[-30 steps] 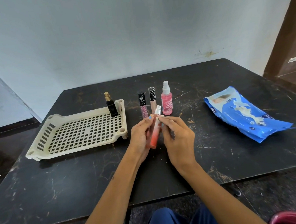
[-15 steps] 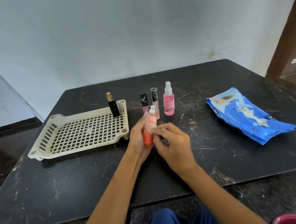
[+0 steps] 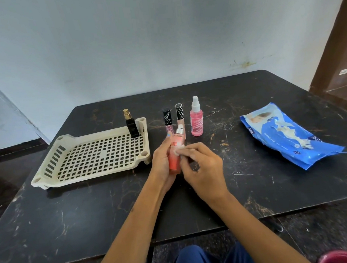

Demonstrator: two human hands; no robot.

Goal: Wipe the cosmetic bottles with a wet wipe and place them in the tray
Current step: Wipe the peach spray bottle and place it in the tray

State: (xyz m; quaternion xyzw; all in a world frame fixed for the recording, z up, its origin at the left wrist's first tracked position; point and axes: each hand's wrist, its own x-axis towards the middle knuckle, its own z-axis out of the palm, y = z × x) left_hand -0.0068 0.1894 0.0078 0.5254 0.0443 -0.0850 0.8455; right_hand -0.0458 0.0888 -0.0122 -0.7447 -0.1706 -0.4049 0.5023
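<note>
Mid-wipe: left hand (image 3: 163, 161) gripping an upright orange-pink bottle (image 3: 175, 154) just above the black table (image 3: 91, 209), right hand (image 3: 201, 166) pinching a white wet wipe (image 3: 179, 151) against its side. Done so far, apparently one black bottle (image 3: 131, 126) standing in the cream tray's (image 3: 89, 179) far corner. Left to wipe: two slim tubes (image 3: 167, 120) and a pink spray bottle (image 3: 196, 119) behind the hands; blue wipes pack (image 3: 288, 135) well right, path to tray unobstructed.
</note>
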